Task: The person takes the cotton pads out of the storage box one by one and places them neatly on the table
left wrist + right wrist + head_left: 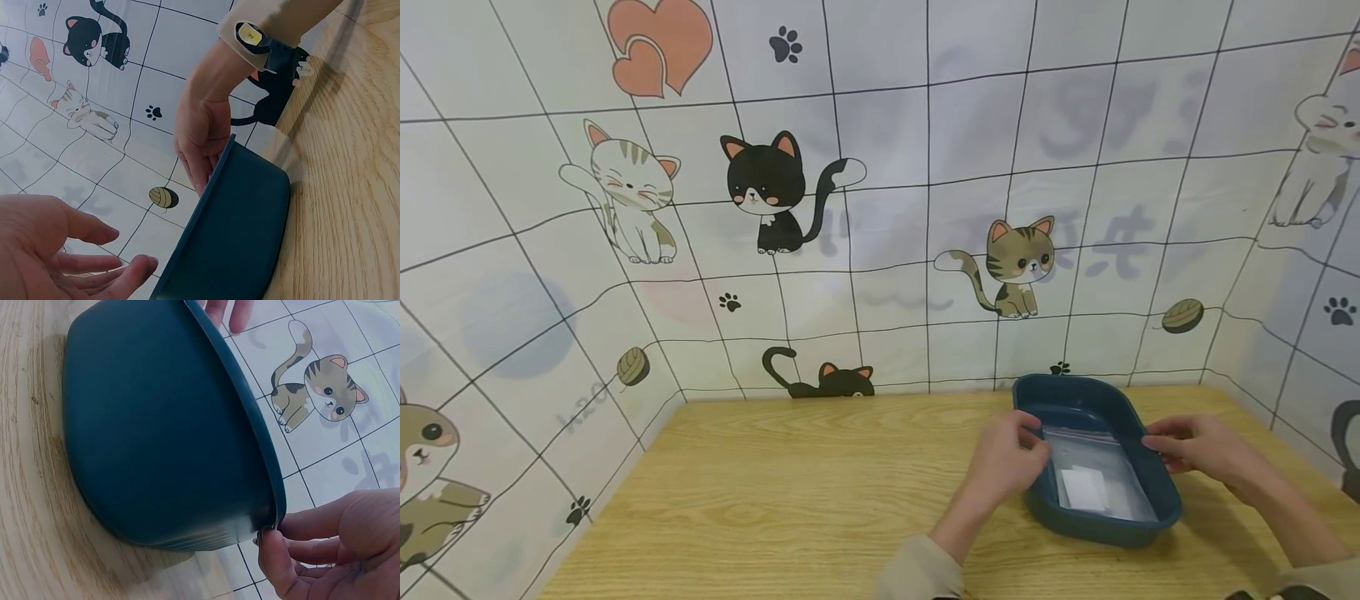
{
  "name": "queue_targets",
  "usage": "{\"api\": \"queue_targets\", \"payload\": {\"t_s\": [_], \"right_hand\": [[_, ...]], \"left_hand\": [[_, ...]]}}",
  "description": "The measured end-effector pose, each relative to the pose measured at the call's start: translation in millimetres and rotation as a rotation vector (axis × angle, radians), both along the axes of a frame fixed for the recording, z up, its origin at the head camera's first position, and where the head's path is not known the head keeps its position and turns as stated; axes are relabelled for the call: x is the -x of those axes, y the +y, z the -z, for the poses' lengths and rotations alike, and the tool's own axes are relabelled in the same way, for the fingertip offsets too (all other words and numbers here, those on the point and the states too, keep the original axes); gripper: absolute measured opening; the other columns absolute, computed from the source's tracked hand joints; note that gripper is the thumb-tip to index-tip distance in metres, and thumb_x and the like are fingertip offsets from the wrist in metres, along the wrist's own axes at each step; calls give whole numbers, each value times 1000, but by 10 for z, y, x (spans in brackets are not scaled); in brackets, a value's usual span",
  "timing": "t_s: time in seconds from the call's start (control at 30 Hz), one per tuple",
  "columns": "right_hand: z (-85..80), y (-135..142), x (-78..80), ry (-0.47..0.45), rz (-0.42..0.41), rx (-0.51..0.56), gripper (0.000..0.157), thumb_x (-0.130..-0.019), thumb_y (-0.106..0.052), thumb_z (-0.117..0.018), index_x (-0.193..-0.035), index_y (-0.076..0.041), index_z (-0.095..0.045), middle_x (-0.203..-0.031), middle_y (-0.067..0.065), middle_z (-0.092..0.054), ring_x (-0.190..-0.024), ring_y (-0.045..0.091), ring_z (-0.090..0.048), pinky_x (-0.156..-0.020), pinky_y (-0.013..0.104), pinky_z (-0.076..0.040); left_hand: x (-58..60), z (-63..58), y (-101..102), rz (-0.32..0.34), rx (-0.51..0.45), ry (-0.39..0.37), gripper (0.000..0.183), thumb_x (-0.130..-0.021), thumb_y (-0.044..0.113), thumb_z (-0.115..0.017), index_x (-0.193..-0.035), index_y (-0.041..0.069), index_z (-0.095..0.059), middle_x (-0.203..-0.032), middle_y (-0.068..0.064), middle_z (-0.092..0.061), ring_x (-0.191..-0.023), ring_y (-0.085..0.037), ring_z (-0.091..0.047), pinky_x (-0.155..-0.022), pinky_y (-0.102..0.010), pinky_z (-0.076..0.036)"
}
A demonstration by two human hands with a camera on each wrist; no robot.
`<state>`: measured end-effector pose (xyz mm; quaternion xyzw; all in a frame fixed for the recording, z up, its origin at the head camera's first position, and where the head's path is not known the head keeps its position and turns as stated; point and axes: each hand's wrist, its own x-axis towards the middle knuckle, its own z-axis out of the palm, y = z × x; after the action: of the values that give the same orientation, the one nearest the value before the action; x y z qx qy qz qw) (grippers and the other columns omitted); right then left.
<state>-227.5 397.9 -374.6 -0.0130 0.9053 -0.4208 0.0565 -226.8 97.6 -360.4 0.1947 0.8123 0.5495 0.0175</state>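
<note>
Blue tub [1075,527] on wood table [820,483], lower right of frame; clear zip bag [1122,479] lying inside. Step, my judgement: taking hold of tub; next move calls for matched grip. My right hand [1206,450] pinches right rim; left hand [1006,454], fingers parted at left rim, contact unclear

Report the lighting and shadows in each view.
Head view: brightest, with a milky look to the clear plastic bag in the rounded dark-blue plastic bin; left wrist view: dimmer, a dark shadow band on the pale wood-grain tabletop; right wrist view: also dim, soft shadow beside the bin.
</note>
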Motion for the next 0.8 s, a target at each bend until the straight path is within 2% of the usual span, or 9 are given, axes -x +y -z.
{"api": "queue_targets", "payload": {"t_s": [0.27, 0.53, 0.8], "right_hand": [[-10, -5, -3, 0, 10, 2, 51, -105, -19, -55, -128, 25, -45, -103, 9, -67, -82, 16, -62, -73, 30, -58], [-9, -6, -15, 5, 3, 16, 51, -105, -18, -55, -129, 26, -45, -105, 10, -67, -82, 17, -63, -74, 31, -58], [6, 9, -10, 9, 1, 23, 50, -105, -18, -55, -128, 25, -46, -104, 10, -67, -84, 17, -63, -74, 31, -58]], "left_hand": [[-18, -12, 100, 16, 13, -13, 23, -89, 6, -71, -112, 5, -68, -81, 7, -63, -68, -2, -56, -62, -19, -48], [-18, 15, 178, -12, 37, -79, 26, -89, 10, -72, -115, 7, -68, -83, 8, -61, -71, -5, -55, -67, -22, -49], [-35, 29, 254, 6, 46, -165, 32, -89, 14, -73, -120, 14, -65, -101, 0, -64, -84, -11, -59, -75, -30, -52]]}}
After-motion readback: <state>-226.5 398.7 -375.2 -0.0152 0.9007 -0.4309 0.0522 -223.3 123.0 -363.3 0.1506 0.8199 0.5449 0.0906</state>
